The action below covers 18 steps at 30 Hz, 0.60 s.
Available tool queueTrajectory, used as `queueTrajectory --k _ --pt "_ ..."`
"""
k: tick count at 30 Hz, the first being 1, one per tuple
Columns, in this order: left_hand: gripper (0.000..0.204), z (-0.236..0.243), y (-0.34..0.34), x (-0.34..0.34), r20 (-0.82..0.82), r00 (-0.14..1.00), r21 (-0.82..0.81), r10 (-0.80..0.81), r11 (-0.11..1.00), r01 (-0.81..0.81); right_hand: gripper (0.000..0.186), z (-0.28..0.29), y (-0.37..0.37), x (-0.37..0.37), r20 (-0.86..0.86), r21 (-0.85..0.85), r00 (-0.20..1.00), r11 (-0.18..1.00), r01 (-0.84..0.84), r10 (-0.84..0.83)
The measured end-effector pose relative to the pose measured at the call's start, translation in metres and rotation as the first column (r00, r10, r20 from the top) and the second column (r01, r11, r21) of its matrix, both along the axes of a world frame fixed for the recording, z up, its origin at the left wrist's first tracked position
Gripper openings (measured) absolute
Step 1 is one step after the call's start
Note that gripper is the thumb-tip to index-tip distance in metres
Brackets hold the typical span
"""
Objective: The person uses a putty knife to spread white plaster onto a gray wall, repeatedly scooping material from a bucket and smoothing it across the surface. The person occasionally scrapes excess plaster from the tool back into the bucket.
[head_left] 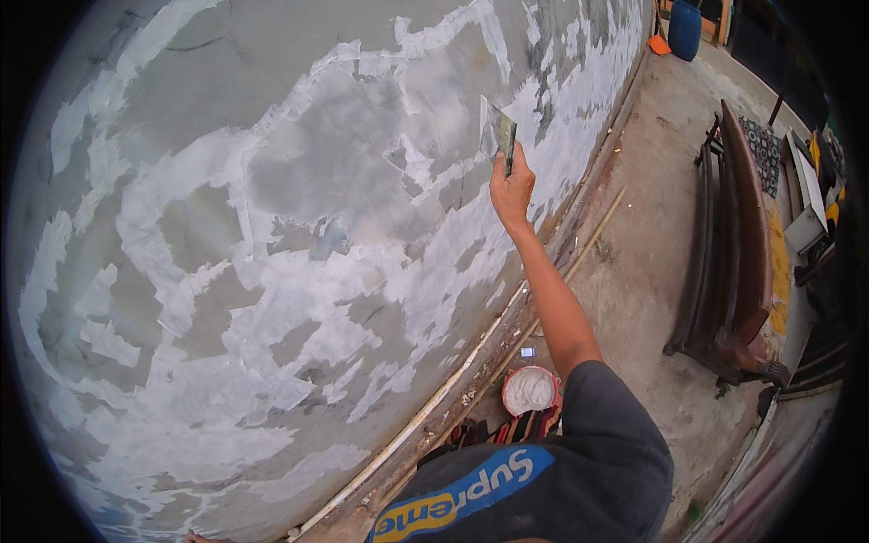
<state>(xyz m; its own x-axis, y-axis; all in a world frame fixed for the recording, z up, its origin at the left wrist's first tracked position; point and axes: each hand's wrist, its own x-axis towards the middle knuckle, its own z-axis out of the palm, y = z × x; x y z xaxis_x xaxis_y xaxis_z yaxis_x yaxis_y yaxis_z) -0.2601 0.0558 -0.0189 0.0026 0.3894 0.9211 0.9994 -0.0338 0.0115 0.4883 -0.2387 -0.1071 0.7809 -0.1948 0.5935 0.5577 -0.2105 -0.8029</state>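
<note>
My right hand is closed around the handle of a putty knife. Its wide, thin blade lies at the surface of a grey wall smeared with uneven white patches of filler. Only a sliver of my left hand shows at the lower edge, by the foot of the wall; its fingers are too cut off to read. On the ground below my right arm stands a red-rimmed bucket holding white putty.
Pipes and a long pole run along the wall's base. A dark wooden bench lies to the right, beside piled household things. At the far end stands a blue barrel near an orange dustpan-like object.
</note>
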Motion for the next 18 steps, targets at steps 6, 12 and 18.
queueTrajectory --k 6,12,18 --pt "0.037 0.009 -0.008 0.020 -0.057 0.995 0.079 0.087 0.994 -0.082 0.059 0.023 0.036 -0.007 0.139 -0.037 0.990 0.999 0.028 -0.023" --pt "0.032 0.011 -0.015 0.027 -0.169 0.979 0.129 0.114 0.987 -0.092 0.064 0.009 0.054 -0.057 0.360 -0.156 0.912 0.976 -0.150 0.198" --pt "0.034 0.017 -0.028 0.059 -0.152 0.988 0.205 0.015 0.979 0.016 0.063 -0.043 0.034 -0.068 0.461 -0.439 0.800 0.882 -0.171 0.385"
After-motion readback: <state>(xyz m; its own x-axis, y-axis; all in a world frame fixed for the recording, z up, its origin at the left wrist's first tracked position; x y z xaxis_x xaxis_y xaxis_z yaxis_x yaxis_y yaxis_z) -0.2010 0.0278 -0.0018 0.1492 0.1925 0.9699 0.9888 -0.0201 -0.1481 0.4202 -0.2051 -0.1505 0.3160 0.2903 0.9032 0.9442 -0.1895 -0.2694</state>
